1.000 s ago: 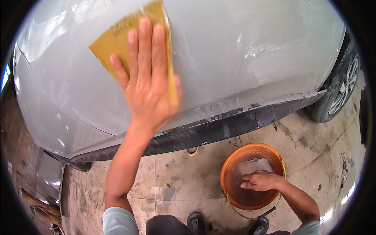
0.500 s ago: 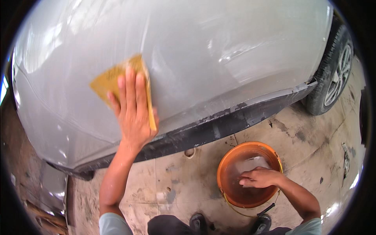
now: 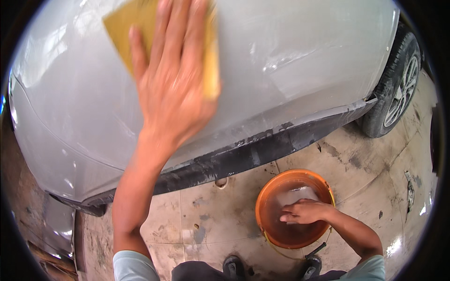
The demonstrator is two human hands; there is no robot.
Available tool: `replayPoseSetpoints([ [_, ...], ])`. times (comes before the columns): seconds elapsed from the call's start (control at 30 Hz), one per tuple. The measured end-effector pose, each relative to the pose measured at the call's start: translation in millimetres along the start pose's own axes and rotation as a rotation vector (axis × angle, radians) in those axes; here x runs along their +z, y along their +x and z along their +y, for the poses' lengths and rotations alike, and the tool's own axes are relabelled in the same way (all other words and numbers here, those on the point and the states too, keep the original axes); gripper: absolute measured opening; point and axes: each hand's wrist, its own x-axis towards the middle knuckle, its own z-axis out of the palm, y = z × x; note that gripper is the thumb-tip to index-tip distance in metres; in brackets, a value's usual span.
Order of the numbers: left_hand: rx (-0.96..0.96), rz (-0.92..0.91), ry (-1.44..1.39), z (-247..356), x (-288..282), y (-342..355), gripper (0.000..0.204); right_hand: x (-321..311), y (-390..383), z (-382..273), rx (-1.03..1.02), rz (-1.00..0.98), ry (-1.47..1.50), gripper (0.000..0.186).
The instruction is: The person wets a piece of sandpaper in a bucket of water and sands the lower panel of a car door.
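Note:
My left hand (image 3: 176,79) lies with fingers stretched over a yellow sheet of sandpaper (image 3: 124,33), pressing it to the wet grey car panel (image 3: 253,93). One edge of the sheet shows along the little gap beside my palm, and the fingertips reach the picture's top. At the lower right, my right hand (image 3: 304,211) is down in an orange bucket (image 3: 263,192) of cloudy water. Its fingers bend over something pale (image 3: 307,193) at the water, whose kind is unclear.
A dark sill (image 3: 248,157) with scuffed paint runs along the car's lower edge. At the right stands a car wheel (image 3: 398,93). The bucket's wire handle has a black grip (image 3: 316,250) and hangs near my shoes (image 3: 233,268). Stained floor tiles (image 3: 164,225) lie below.
My left hand has slid the sandpaper up the panel, farther from me and slightly right. My right hand stays in the bucket, almost unmoved.

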Motion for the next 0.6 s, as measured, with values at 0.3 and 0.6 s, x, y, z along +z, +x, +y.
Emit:
replayPoseSetpoints([
  [0.3, 0.008, 0.006, 0.014, -9, 4, -17, 0.062, -4, -2, 10, 0.021, -0.012, -0.033, 0.053],
  [0.6, 0.020, -0.015, 0.006, -17, 9, -49, 0.061, -13, -4, 10, 0.055, -0.012, 0.021, 0.053],
])
